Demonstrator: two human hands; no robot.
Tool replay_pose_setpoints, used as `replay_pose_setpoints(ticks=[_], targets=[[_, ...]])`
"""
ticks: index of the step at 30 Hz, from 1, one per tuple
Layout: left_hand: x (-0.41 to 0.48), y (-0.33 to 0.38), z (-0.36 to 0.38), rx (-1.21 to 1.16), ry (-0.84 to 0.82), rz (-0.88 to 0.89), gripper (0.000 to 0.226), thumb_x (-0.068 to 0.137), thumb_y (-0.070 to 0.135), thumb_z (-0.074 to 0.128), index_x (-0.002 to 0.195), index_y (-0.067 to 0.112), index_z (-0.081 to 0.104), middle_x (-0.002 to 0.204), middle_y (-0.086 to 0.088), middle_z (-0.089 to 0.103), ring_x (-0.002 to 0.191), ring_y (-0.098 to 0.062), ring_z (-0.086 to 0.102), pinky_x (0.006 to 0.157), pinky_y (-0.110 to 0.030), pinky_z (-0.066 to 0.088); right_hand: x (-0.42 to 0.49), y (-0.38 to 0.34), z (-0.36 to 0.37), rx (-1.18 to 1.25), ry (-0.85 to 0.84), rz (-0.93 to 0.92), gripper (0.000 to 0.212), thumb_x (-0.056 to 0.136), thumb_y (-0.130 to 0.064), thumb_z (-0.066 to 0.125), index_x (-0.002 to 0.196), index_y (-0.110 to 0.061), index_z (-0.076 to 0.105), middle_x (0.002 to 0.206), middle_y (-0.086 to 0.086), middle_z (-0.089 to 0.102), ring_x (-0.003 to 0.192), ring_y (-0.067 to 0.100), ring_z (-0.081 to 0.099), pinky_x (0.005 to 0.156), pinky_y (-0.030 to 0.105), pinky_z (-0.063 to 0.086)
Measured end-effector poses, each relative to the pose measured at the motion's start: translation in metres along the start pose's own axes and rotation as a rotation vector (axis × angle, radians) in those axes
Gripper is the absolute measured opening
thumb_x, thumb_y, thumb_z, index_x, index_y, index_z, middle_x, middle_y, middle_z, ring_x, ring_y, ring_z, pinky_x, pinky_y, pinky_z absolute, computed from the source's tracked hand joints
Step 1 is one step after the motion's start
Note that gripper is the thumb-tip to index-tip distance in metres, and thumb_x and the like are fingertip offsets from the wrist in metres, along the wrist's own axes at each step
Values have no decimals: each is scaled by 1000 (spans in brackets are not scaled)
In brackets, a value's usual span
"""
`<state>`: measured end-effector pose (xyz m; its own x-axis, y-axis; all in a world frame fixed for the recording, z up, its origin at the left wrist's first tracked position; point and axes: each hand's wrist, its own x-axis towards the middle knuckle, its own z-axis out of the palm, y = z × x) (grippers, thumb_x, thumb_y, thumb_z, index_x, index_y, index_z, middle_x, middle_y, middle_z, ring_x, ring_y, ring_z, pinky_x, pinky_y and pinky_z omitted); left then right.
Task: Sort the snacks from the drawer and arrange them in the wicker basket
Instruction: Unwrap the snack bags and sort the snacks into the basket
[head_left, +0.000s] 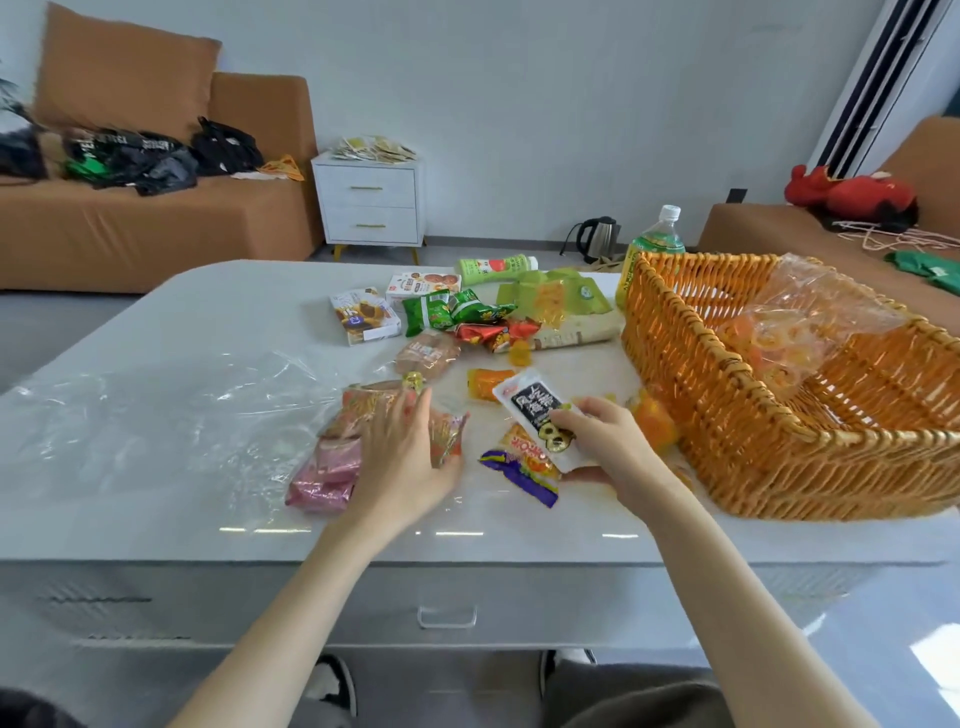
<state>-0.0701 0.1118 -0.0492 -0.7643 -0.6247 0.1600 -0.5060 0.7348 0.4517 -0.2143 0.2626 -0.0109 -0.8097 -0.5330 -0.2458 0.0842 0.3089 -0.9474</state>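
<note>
Wicker basket stands right. My right hand pinches the white sachet. My left hand rests flat on an orange packet. A loose pinch risks dropping the sachet short of the basket.

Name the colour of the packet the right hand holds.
The packet is white with a black panel; head view.

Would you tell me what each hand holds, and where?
Right hand: white packet, pinched at its lower end. Left hand: nothing, resting flat on wrapped snacks.
</note>
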Motion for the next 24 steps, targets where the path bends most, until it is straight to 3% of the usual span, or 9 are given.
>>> replay_pose_setpoints(ticks=[4,7,12,15,18,21,24], targets=[[-4,1,-2,-68,-16,-7,79,91,37,53,153,19,8,160,-6,3,147,-26,-4,118,-48,4,-2,11,16,-17,18,11,10,91,-16,62,85,-11,54,95,14,68,84,25,69,66,43,61],[-4,2,-4,-96,-56,-15,80,90,37,55,153,20,8,160,-6,1,147,-25,-5,118,-50,5,-1,13,31,186,17,67,7,93,-11,59,90,-6,54,94,14,67,81,26,67,71,43,60],[-10,1,-21,-204,-167,14,84,87,47,60,152,24,12,161,0,3,147,-17,-1,119,-43,7,-1,13,55,540,-63,210,7,94,0,55,89,1,58,86,16,65,77,27,62,94,52,50],[-8,-13,-38,-472,-61,-58,64,92,47,54,147,25,32,154,6,28,142,-12,24,111,-32,21,-4,15,60,475,-138,238,12,95,1,52,106,5,55,87,17,64,75,27,62,98,55,46],[4,-48,-40,-405,151,-202,50,96,34,51,142,18,42,148,-2,41,136,-19,36,110,-33,27,-6,18,53,340,-204,232,10,96,0,50,103,5,55,84,17,64,73,27,61,97,53,46],[12,-79,-32,-386,34,-379,58,91,49,51,143,26,40,147,-3,44,134,-25,41,111,-43,33,-5,18,47,183,-202,164,15,97,-6,49,108,4,54,88,17,65,76,25,61,82,44,51],[15,-88,-24,-317,-51,-425,59,89,57,48,144,39,36,147,3,43,133,-27,42,109,-46,35,-4,17,42,21,-213,91,20,98,-13,50,114,-3,47,97,13,64,80,21,61,74,34,52]])
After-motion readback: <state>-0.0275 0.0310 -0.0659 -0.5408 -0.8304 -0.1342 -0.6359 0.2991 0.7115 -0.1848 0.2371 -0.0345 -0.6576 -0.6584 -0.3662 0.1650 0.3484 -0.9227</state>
